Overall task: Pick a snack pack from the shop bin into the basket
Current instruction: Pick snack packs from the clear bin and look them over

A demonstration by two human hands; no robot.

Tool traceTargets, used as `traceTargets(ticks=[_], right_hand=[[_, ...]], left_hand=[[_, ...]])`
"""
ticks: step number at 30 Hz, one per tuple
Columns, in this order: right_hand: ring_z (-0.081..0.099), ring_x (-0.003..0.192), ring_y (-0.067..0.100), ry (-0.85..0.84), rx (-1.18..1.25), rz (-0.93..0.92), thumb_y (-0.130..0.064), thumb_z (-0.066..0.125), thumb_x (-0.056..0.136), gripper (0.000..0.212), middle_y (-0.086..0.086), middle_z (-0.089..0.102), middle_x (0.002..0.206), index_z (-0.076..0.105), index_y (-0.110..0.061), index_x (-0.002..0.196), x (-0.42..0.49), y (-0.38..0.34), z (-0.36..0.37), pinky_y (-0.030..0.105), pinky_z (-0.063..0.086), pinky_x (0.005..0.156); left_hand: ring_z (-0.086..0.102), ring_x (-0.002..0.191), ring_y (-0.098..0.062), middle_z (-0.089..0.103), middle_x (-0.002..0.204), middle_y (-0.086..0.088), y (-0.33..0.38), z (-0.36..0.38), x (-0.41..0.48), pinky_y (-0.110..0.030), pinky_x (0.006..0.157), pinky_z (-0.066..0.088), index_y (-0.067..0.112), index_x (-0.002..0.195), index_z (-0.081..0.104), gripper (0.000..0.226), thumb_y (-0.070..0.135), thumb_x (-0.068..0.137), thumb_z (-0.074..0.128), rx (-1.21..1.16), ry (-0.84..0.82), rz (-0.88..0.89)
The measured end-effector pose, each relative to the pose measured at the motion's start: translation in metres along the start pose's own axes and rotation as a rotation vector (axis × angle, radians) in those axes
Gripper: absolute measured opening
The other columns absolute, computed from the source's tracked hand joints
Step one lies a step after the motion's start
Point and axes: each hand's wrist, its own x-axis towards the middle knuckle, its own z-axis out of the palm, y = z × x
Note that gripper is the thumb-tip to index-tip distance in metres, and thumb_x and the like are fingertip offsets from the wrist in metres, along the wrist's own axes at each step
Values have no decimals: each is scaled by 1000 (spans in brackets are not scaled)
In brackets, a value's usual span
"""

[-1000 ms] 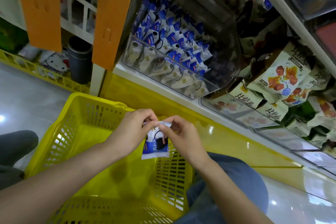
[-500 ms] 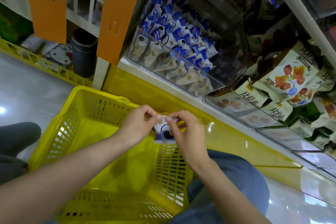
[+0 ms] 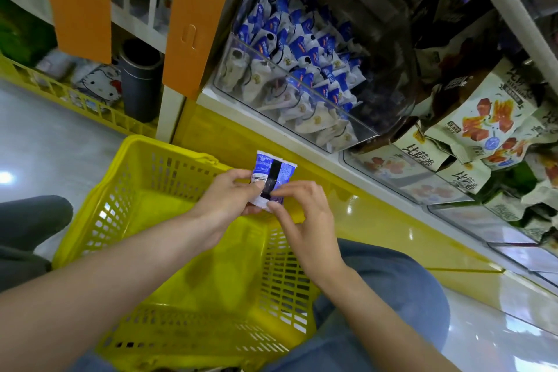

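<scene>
1. Since the earlier frame the snack pack (image 3: 273, 174) has turned over. It hung below the fingers then; now it stands above them with its back seam towards us. Both hands have stayed over the far side of the basket (image 3: 126, 190).
2. Location: the pack is in the air above the far right corner of the basket, just near of the yellow shelf base (image 3: 211, 127). It is well clear of the shop bin (image 3: 302, 83).
3. Grasp: the left hand (image 3: 229, 199) pinches the pack's lower left part between thumb and fingers. The right hand (image 3: 305, 220) pinches the lower right edge with curled fingertips.
4. Handling: we judge the pack light and its film soft and rather slippery. The contents may crush, so we keep the pinch gentle.
5. Hold point: we recommend the flat crimped end seam, not the filled middle.
6. Edges: the basket rim lies directly below the hands. The shelf base rises just beyond it, and a knee (image 3: 392, 296) closes off the near right.
7. Open room: the basket interior to the near left shows nothing inside. We judge a short drop there to be unobstructed.
</scene>
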Motion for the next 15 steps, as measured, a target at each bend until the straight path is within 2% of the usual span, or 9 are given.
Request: traceTargets(ticks=[3,6,8,11,13,15], right_hand=[[55,98,9,56,296,420,-24,56,91,16,-5,58,102,52,-19,106,1,-5,3,11,44,80],[64,96,14,-100,600,669,-24,44,97,27,5,68,104,60,-8,111,6,-5,2,21,52,83],[66,88,9,-158,742,701,-22,41,98,32,7,69,104,62,-4,114,6,-6,1,21,55,78],[66,86,11,-124,836,708,-16,42,98,29,12,67,108,60,0,114,5,-7,3,23,56,74],[67,90,12,-118,855,702,-15,42,98,28,12,67,109,59,0,114,5,-9,5,22,56,72],[67,92,13,-120,869,705,-15,43,97,27,11,67,109,59,0,115,5,-10,6,21,56,72]], left_hand=[[58,75,-16,60,105,-19,-1,0,0,-17,56,49,4,120,50,27,5,93,49,28,4,49],[58,74,-13,62,98,-14,-4,1,1,-13,53,48,6,118,50,25,6,94,49,86,-78,70],[57,79,-14,60,93,-5,-7,2,2,-15,59,47,10,115,50,23,7,92,53,256,-76,152],[50,98,-12,54,110,-1,-16,0,3,-18,74,37,13,118,49,39,8,83,65,631,38,404],[49,107,-14,49,121,-3,-18,0,0,-15,77,32,12,125,44,52,10,79,69,679,78,488],[48,113,-17,45,126,-3,-19,-1,-2,-16,83,33,13,127,41,56,13,79,70,741,108,566]])
